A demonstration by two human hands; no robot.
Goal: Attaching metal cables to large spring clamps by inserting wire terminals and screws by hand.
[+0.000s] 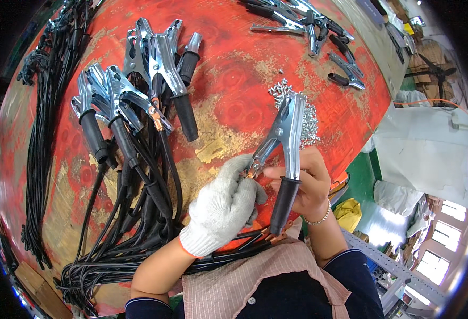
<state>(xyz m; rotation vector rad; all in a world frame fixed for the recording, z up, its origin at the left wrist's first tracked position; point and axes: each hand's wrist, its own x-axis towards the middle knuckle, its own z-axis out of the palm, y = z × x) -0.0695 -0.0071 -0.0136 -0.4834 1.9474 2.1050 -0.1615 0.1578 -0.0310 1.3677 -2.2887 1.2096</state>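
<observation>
Held above the near edge of the worn red counter (234, 69), a shiny steel spring clamp with a black rubber-sleeved handle (286, 154) sits in the bare right hand (308, 186), its grip wrapped around the handles. Left hand (223, 210), in a white knit glove, pinches the clamp's copper-tipped end. Just beyond lies a heap of small silver screws (308, 119); finished clamps on black cables (138, 106) lie to the left.

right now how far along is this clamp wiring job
Looks early. Done: a few wired clamps with black cables lie on the red table. In hand: right hand holds a clamp, gloved left hand at its terminal. Left: bare clamps and loose cables.
</observation>
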